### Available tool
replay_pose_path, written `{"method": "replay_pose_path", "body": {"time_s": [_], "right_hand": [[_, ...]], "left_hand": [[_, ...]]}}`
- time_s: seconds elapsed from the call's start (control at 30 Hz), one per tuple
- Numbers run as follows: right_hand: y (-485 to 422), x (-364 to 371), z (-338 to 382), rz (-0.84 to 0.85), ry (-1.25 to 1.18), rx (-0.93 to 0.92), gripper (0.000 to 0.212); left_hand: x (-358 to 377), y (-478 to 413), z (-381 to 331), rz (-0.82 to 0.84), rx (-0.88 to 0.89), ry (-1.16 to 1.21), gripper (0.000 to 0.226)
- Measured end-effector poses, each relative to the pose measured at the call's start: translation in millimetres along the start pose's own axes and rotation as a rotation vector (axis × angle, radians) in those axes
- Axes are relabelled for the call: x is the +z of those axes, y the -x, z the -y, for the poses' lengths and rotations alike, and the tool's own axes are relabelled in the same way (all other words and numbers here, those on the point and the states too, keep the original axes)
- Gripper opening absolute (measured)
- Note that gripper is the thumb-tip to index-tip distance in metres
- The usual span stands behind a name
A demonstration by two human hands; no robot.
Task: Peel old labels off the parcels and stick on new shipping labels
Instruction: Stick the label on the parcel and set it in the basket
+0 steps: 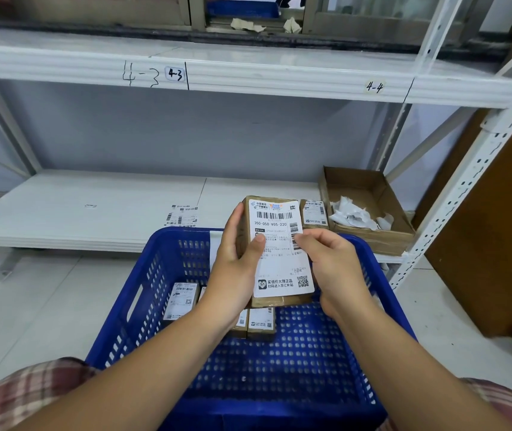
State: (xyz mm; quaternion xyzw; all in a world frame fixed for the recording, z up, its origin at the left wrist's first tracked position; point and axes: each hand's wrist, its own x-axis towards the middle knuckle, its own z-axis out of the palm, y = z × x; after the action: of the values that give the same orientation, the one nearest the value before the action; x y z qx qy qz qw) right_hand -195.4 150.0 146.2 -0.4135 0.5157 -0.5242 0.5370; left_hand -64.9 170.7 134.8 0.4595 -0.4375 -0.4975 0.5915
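Head view: both hands hold a small brown cardboard parcel above a blue perforated plastic basket. The left hand wraps the parcel's left edge, its fingers behind the cardboard and its thumb pressed on the white printed shipping label that covers the front. The right hand is curled at the parcel's right side, thumb and forefinger meeting on the label's right edge by a small barcode; whether that edge is lifted cannot be told.

Below the fingers, on the basket floor, lie more labelled brown parcels, partly hidden by the left wrist. Just beyond the right fingers, another small labelled parcel stands on the white metal shelf, touching an open shallow cardboard box that holds crumpled white paper scraps. Beyond the left fingers, a flat sheet of printed labels lies on the same shelf, near the basket's far rim. The held parcel blocks part of the shelf edge behind it.
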Motion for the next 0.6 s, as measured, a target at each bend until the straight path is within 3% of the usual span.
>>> {"method": "replay_pose_path", "body": {"time_s": [0.23,0.4,0.5,0.6], "right_hand": [[-2.2,2.0,-3.3,-0.013,0.068,-0.106,0.009],[-4.1,3.8,-7.0,-0.033,0.219,-0.22,0.022],[-5.6,2.8,-5.9,-0.028,0.197,-0.21,0.044],[-6.1,0.7,-0.5,-0.034,0.183,-0.264,0.031]], "left_hand": [[-1.8,-1.0,0.0,-0.018,0.078,-0.056,0.052],[-2.9,-2.2,-1.9,-0.04,0.134,-0.028,0.055],[-4.0,-4.1,-4.4,-0.077,0.059,0.06,0.049],[-7.1,-5.8,-6.7,-0.094,-0.014,0.141,0.046]]}}
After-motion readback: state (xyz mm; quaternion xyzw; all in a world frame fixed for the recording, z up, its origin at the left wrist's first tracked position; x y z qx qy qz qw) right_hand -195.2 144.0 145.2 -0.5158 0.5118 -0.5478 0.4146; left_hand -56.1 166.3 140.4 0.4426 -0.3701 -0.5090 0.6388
